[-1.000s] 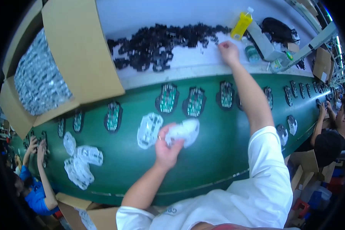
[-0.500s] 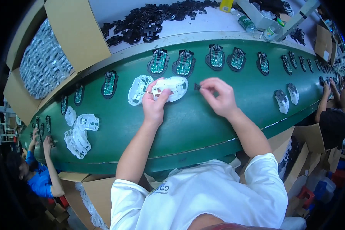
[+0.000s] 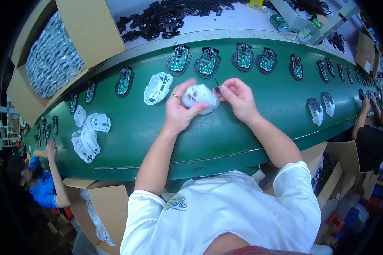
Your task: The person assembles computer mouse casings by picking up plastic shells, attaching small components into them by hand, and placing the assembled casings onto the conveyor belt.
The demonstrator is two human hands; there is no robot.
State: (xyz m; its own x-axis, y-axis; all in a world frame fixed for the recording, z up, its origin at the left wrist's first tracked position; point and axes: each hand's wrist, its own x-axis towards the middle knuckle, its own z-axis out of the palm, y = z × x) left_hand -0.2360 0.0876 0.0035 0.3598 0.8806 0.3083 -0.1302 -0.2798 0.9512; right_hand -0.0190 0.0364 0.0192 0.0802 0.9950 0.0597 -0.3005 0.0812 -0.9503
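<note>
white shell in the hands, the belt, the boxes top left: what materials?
White shell, held by left hand: looks like moulded plastic, matte, with open ribs. Right hand pinches a small dark part, probably plastic. Belt: green, smooth, slight sheen, likely rubber or PVC. Box: plain brown cardboard, flaps folded open.

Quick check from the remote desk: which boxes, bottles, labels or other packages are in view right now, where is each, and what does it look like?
Open cardboard box: upper left, brown flaps, filled with clear-bagged parts.
Yellow bottle: top edge, only partly in view.
Clear bottle: lying on the white shelf, green label.
Cardboard boxes: lower left by the belt, brown, holding white shells.
Cardboard boxes: lower right, brown, open.
No screens or signs visible.
</note>
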